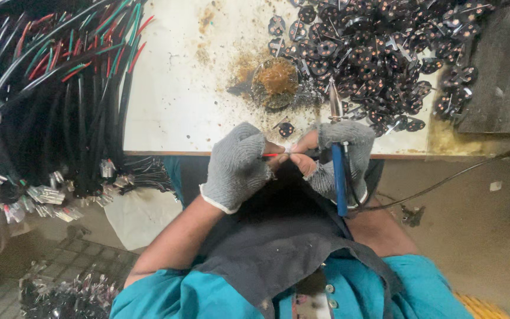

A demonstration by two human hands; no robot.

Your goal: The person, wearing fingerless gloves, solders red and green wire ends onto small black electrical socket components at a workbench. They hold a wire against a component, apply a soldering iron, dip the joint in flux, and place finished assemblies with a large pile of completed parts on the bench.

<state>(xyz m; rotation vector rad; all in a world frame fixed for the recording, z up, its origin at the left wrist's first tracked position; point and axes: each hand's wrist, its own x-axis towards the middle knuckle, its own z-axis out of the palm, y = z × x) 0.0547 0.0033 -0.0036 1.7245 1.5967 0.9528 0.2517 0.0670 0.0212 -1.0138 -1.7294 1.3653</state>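
The left hand (235, 167) in a grey glove has its fingers pinched on a red wire (271, 155) at the table (172, 88) edge. The right hand (339, 155) grips a blue-handled soldering iron (336, 127) and touches the wire's end. The hot tip sits close to bare fingertips; a slip could burn them. The joint itself is too small to make out.

Tabletop (178, 88): white, stained rust-brown, front edge worn. Dark slab (503, 65): grey, at the tabletop's right end. Floor (491, 236): bare, dusty tan concrete at right; grey paving blocks (72, 260) at lower left. Light: even, soft, no hard shadows.
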